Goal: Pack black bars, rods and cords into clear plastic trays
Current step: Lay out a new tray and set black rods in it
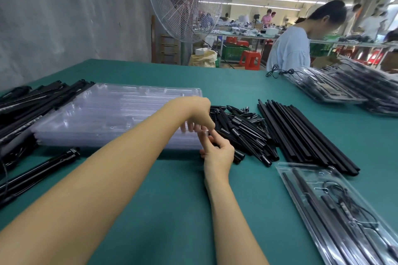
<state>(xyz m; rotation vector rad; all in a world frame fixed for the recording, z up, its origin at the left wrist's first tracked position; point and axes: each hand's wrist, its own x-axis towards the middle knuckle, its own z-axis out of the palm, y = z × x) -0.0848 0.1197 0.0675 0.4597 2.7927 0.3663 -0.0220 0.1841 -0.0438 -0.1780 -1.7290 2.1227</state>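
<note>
A stack of empty clear plastic trays [112,114] lies left of centre on the green table. My left hand [193,114] reaches over the stack's near right corner, and its curled fingers hold the edge of the top tray. My right hand [218,154] meets it from below and pinches at the same corner. A pile of short black rods [245,133] lies just right of both hands. Long black bars [301,135] lie side by side further right. A clear tray filled with bars and a cord [336,206] sits at the near right.
More long black bars [32,105] are heaped at the left, and one black bar [38,170] lies in front of the stack. Filled trays [344,86] are piled at the far right, with a loose cord [277,71] beside them. A person stands beyond the table, and a large fan [185,2] stands behind it.
</note>
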